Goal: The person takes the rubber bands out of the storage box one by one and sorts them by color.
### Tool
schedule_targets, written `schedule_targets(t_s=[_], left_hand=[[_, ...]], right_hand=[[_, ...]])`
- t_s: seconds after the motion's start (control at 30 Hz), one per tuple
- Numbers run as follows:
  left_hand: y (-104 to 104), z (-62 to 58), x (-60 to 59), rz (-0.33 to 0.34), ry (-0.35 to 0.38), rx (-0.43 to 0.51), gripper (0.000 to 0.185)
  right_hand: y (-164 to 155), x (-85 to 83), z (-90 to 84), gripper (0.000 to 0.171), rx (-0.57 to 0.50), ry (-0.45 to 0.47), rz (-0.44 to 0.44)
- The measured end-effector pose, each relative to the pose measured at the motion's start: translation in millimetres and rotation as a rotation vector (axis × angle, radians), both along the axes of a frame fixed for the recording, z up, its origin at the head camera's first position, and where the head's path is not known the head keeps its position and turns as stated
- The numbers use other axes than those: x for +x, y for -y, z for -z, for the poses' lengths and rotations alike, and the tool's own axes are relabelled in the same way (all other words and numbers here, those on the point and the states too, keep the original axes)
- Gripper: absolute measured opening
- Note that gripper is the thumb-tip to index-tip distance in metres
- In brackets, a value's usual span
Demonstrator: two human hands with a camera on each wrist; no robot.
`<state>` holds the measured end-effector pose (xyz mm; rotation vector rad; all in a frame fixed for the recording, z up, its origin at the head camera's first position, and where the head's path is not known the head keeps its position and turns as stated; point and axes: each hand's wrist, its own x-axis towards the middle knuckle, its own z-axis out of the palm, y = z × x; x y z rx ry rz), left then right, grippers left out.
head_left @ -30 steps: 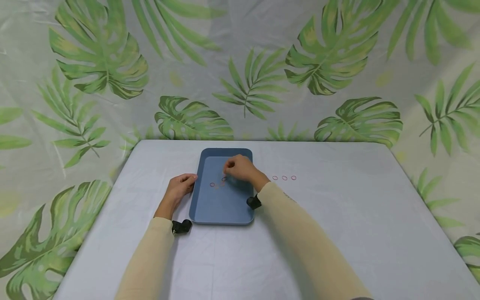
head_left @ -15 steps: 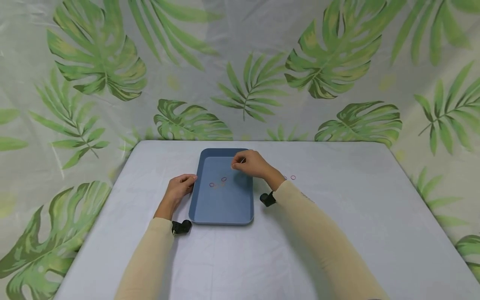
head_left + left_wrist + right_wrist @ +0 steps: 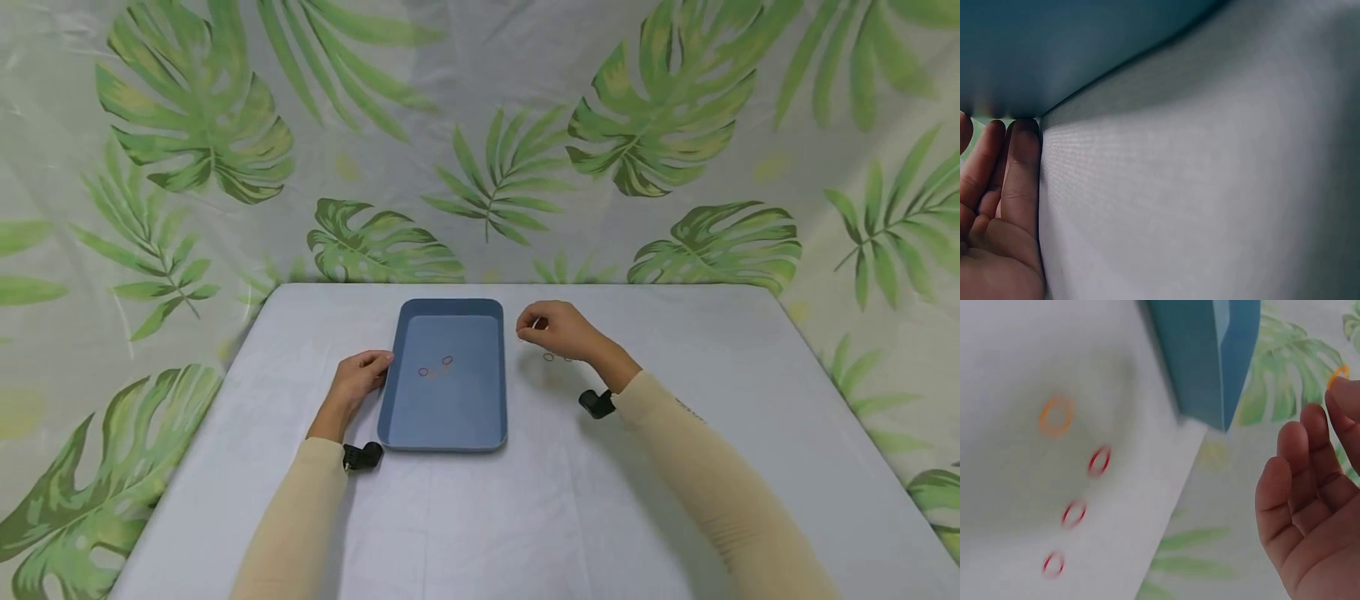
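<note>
white tablecloth (image 3: 525, 517), leaf-print backdrop (image 3: 480, 142), black wrist straps (image 3: 363, 455)

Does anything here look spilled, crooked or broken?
Nothing stands out. The blue tray sits straight on the table with small rings lying flat inside; more rings lie on the cloth beside it. The left hand touches the tray's edge, and the right hand hovers above the loose rings.

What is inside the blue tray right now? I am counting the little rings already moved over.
Inside the blue tray lie small rings: two red ones show clearly, perhaps a fainter one between. Nothing covers the tray floor; the left hand only touches its outer edge.
</note>
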<state>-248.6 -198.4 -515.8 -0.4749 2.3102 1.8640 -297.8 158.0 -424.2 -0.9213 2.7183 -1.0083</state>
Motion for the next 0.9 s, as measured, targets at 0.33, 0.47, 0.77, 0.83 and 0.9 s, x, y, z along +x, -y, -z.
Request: schedule_targets(t_s=[0.33,0.47,0.77,0.83,0.9], left_hand=[[0.4,-0.4,2.2,-0.008,0.004,0.015,0.043],[0.8,-0.4,3.2,-0.003,0.009,0.025,0.042],[1.8,-1.2,2.5,0.007,0.009,0.028,0.042],[2.0,-1.7,2.6,0.009,0.01,0.026,0.042],[2.4,-1.9,3.1,0.012,0.007,0.023,0.043]], right_hand=[[-50.9,9.6,12.0,0.009,0.02,0.039,0.112],[-62.1,11.9,26.2,0.008,0.066,0.006,0.139],[-66.6,17.8,50.8,0.006,0.166,-0.029,0.161],[-65.9,18.5,56.2,0.007,0.196,-0.025,0.169],[-65.7,19.3,60.8,0.007,0.22,-0.032,0.168]])
